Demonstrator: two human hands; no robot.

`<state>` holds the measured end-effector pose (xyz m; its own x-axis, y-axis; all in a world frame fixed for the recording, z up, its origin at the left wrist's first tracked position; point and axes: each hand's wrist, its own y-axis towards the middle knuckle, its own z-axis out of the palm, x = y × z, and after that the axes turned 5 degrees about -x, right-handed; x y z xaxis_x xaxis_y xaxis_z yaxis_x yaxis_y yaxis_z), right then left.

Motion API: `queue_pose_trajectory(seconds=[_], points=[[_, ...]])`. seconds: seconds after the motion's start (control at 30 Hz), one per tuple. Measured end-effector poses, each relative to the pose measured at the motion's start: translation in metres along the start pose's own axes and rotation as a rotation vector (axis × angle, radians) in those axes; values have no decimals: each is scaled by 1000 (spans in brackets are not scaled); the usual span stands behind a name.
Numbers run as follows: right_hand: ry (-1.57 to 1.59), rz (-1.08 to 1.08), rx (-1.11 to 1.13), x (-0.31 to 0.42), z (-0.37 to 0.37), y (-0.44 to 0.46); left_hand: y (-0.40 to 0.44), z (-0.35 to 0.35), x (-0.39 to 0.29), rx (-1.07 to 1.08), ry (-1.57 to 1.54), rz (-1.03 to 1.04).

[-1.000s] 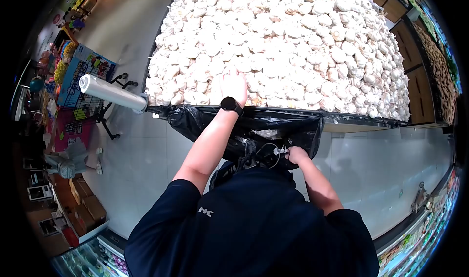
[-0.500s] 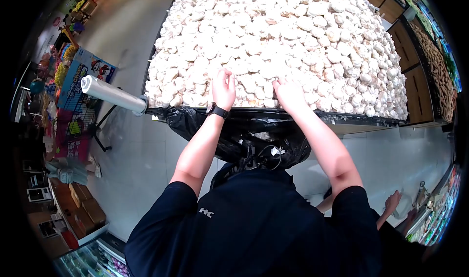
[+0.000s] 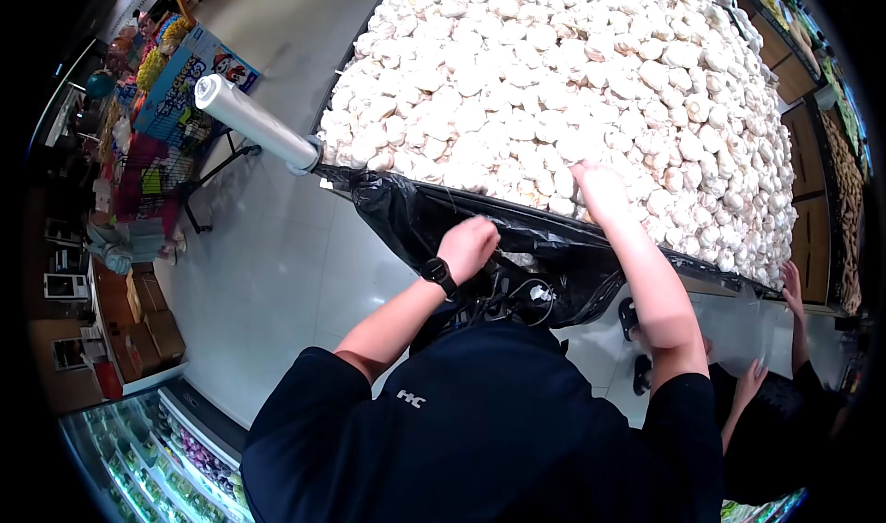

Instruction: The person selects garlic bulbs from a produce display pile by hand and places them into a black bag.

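Note:
A wide heap of white garlic bulbs (image 3: 535,80) fills the display bin in front of me. My right hand (image 3: 600,189) rests at the near part of the heap, fingers curled in against the bulbs; whatever they grip is hidden. Over the opening of a black plastic bag (image 3: 397,211), hung along the bin's front edge, is my left hand (image 3: 469,246), with a dark watch (image 3: 437,272) on the wrist. Its fingers are curled together, and what they may hold cannot be seen.
A roll of clear plastic bags (image 3: 254,122) sticks out from the bin's left corner. At the right, another person (image 3: 775,421) stands by the bin with a clear bag (image 3: 741,325). A shopping cart (image 3: 171,177) is at the left, and refrigerated shelves (image 3: 152,454) are behind.
My left hand has drawn back from the garlic to above the black bag. My right hand stays at the heap. The view has turned, and the other person now reaches to the bin.

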<state>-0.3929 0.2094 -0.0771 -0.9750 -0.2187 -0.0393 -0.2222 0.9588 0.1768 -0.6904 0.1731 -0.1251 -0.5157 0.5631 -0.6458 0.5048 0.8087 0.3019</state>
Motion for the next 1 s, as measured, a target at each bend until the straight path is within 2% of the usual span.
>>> queue_pose_trajectory(seconds=[0.03,0.1,0.17,0.23,0.33,0.5,0.57,0.6,0.63,0.7,0.73,0.8,0.87,0.9,0.93,0.97,1.0], points=[[0,-2,0,-2,1,3,13,-9,-1,-184,-8,15],[27,-53,70,-7,2,9,36,-28,8,-328,58,14],[12,-72,111,-10,-1,13,55,-43,15,-250,44,-58],[-9,-87,147,-11,-2,16,64,-49,8,-225,102,-19],[-74,-149,70,-14,6,11,71,-45,6,-198,186,43],[-32,-88,-63,-11,13,1,65,-30,9,-229,237,93],[189,90,-255,-6,9,-3,63,-29,6,-204,194,42],[326,113,-415,-6,0,-6,61,-29,4,-220,165,66],[317,127,-411,-4,-7,-11,58,-27,1,-233,137,87],[738,440,-690,4,-22,-21,46,-23,-14,-218,44,180],[830,554,-746,12,-31,-30,41,-18,-18,-134,-45,231],[970,574,-706,30,-18,-55,29,-10,-20,87,-145,262],[1031,461,-451,63,-14,-79,14,5,-10,394,-132,183],[1040,381,-324,76,4,-92,7,12,-5,435,-171,178],[996,288,-168,84,23,-102,0,18,0,476,-138,145],[805,111,-125,87,55,-115,-7,25,6,517,-109,113],[628,156,69,91,89,-132,-14,33,17,554,-83,123]])
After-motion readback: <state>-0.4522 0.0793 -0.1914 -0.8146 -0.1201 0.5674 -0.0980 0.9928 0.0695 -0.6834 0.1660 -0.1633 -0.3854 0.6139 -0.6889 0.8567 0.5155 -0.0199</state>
